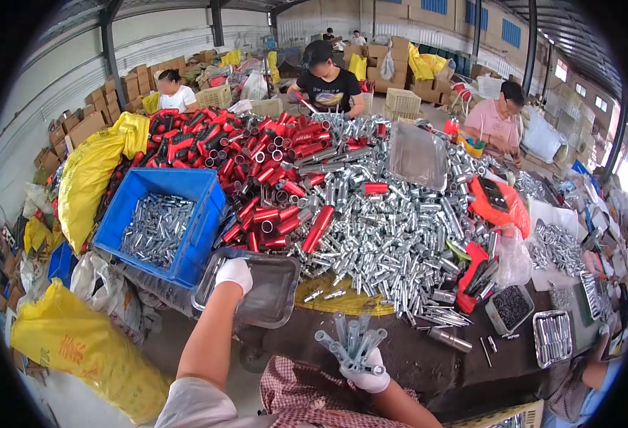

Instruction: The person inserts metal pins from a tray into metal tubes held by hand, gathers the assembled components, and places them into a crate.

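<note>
My left hand, in a white glove, is closed at the far left part of a shallow metal tray; its fingertips are partly hidden. The tray lies at the table's near edge. In a white glove too, my right hand is wrapped round a bunch of silvery tubes, held upright and fanned out in front of my body. Their open ends point up and away from me. Beyond the tray, a big heap of shiny metal sockets and tubes covers the table.
A blue bin of metal pieces stands left of the tray. Red-handled parts are piled behind it. Another tray rests on the heap. Yellow sacks lie at left. Several people work around the table, including one opposite.
</note>
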Motion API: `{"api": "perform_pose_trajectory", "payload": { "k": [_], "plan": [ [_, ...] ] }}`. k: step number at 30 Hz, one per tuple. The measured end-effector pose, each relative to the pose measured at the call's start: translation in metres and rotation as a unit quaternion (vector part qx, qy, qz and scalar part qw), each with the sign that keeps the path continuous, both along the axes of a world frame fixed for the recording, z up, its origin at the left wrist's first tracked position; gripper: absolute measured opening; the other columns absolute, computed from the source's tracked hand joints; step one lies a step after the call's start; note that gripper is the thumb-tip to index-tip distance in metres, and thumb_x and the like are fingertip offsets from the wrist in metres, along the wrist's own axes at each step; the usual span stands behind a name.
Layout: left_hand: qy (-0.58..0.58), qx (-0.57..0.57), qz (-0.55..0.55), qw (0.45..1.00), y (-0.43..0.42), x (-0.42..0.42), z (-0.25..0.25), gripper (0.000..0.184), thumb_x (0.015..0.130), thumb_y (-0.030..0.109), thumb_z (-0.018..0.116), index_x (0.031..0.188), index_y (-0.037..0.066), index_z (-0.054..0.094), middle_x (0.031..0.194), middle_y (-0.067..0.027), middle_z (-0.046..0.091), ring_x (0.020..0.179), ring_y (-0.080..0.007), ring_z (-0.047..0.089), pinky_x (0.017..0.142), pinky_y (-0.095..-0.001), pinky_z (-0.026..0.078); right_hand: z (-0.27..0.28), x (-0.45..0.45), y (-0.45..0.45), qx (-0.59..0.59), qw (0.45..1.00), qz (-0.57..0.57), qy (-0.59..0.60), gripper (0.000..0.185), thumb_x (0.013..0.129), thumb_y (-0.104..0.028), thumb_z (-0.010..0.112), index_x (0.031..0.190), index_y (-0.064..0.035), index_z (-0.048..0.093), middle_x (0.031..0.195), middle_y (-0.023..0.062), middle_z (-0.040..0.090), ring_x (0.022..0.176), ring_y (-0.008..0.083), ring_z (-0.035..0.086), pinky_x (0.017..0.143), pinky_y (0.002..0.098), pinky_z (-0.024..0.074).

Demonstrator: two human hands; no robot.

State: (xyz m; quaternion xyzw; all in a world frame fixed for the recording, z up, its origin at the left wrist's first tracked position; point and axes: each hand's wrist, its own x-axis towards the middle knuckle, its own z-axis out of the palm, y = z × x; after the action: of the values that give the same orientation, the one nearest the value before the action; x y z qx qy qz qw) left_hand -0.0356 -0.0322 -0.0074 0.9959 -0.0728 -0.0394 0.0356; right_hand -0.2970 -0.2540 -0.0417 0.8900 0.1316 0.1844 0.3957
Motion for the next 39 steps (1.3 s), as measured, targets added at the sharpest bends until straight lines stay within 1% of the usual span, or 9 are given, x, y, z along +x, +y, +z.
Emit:
{"api": "perform_pose_trajectory", "payload": {
  "k": [3,5,9,12,17,23,26,32,39],
  "plan": [
    [0.038,0.022,-0.027,0.999,0.006,0.003,-0.004,0.023,0.078,0.019,0.061,0.089,0.001,0.071,0.097,-0.0229,0.067,0.093,-0.0341,0.066,0.082,-0.0403,0.052,-0.001,-0.002,0.003,0.327,0.943,0.048,0.051,0.041,0.088,-0.013,0.055,0.128,-0.0208,0.05,0.138,0.0008,0.044,0.131,0.0228,0.037,0.078,0.0316,0.0449],
    [0.035,0.001,-0.03,0.999,0.009,0.005,-0.008,0.023,0.077,0.019,0.062,0.088,0.001,0.071,0.098,-0.0231,0.066,0.093,-0.0339,0.066,0.082,-0.0399,0.052,-0.008,0.001,0.001,0.698,0.699,0.084,0.131,0.05,0.081,-0.011,0.064,0.128,-0.0187,0.05,0.131,0.0035,0.049,0.118,0.0223,0.049,0.082,0.0329,0.0436],
    [0.046,0.012,-0.051,0.998,0.009,0.008,-0.008,0.023,0.078,0.018,0.061,0.089,0.0,0.07,0.099,-0.0231,0.066,0.093,-0.0337,0.066,0.082,-0.0399,0.052,0.016,-0.004,0.003,0.412,0.905,0.034,0.095,0.054,0.076,-0.005,0.068,0.127,-0.0142,0.05,0.125,0.0046,0.053,0.107,0.0224,0.054,0.084,0.0344,0.0429],
    [0.026,-0.001,-0.027,0.999,0.002,0.005,-0.015,0.021,0.08,0.015,0.058,0.09,0.0,0.07,0.099,-0.0231,0.066,0.093,-0.0344,0.065,0.081,-0.0406,0.053,0.011,-0.006,-0.003,0.551,0.82,0.12,0.095,0.052,0.074,0.001,0.067,0.123,-0.009,0.051,0.12,0.0052,0.055,0.1,0.0209,0.056,0.086,0.035,0.0429],
    [0.004,0.027,0.002,1.0,-0.024,-0.014,-0.013,0.024,0.085,0.013,0.05,0.093,0.004,0.071,0.1,-0.0189,0.068,0.093,-0.0312,0.067,0.079,-0.0401,0.054,-0.021,-0.006,-0.007,0.863,0.47,0.084,0.164,0.038,0.071,0.004,0.063,0.108,-0.0051,0.06,0.108,0.0042,0.059,0.091,0.0154,0.058,0.078,0.0308,0.0463],
    [-0.02,0.036,0.0,0.999,-0.029,-0.013,-0.025,0.023,0.084,0.012,0.05,0.094,0.004,0.07,0.099,-0.0182,0.068,0.092,-0.0301,0.067,0.077,-0.0393,0.054,-0.022,-0.009,-0.005,0.926,0.336,0.095,0.146,0.027,0.071,-0.003,0.063,0.097,-0.0104,0.059,0.094,0.0042,0.063,0.088,0.0192,0.061,0.075,0.0335,0.0472],
    [-0.016,0.031,0.005,0.999,-0.033,-0.017,-0.022,0.024,0.084,0.013,0.051,0.096,0.003,0.069,0.1,-0.0182,0.068,0.092,-0.0306,0.067,0.077,-0.0394,0.054,-0.026,-0.006,-0.007,0.835,0.528,0.045,0.15,0.043,0.069,0.008,0.061,0.109,-0.0057,0.056,0.101,0.0025,0.061,0.086,0.0135,0.059,0.073,0.0285,0.0473],
    [-0.007,0.02,0.03,0.999,-0.036,-0.021,-0.015,0.025,0.084,0.014,0.05,0.097,0.003,0.069,0.1,-0.0174,0.068,0.091,-0.0303,0.067,0.078,-0.0393,0.054,-0.008,-0.005,-0.002,0.879,0.429,0.041,0.203,0.042,0.075,-0.004,0.06,0.116,-0.0121,0.056,0.115,0.0048,0.057,0.102,0.0188,0.055,0.082,0.0307,0.0441],
    [-0.006,0.062,-0.043,0.997,-0.021,-0.01,-0.018,0.022,0.081,0.014,0.053,0.087,0.006,0.073,0.095,-0.0171,0.069,0.09,-0.0298,0.067,0.076,-0.0395,0.054,-0.01,-0.008,-0.005,0.836,0.507,0.093,0.186,0.047,0.08,-0.011,0.058,0.126,-0.0202,0.054,0.12,0.0081,0.055,0.106,0.0251,0.052,0.089,0.0369,0.04]
  ]
}}
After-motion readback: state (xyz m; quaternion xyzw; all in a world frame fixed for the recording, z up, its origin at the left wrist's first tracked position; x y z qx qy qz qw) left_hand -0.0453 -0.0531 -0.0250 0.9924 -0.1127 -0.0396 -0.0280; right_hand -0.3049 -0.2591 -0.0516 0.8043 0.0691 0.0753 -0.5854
